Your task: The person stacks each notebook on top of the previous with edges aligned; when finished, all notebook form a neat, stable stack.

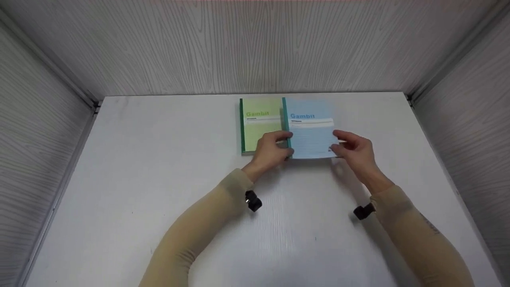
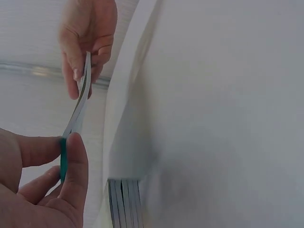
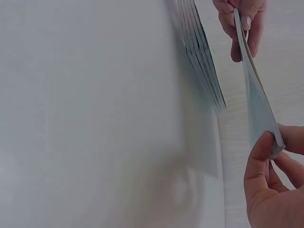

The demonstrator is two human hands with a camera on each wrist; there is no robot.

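Note:
A light blue notebook point(image 1: 311, 139) with a teal spine is held raised above the table between both hands. My left hand point(image 1: 271, 150) pinches its spine edge, thumb on one face and fingers on the other. At the opposite edge, near the lower corner, my right hand point(image 1: 357, 154) pinches the cover and pages. Seen edge-on in the left wrist view, the blue notebook point(image 2: 78, 109) bows slightly. Behind and left of it a green notebook point(image 1: 261, 127) with a dark green spine lies on top of a stack, partly hidden by the blue one and my left hand.
The stack of several notebooks point(image 3: 202, 57) shows its page edges in the right wrist view. It sits near the back edge of the white table point(image 1: 159, 159). Pale wood-grain panels point(image 1: 191, 48) stand at the back and both sides.

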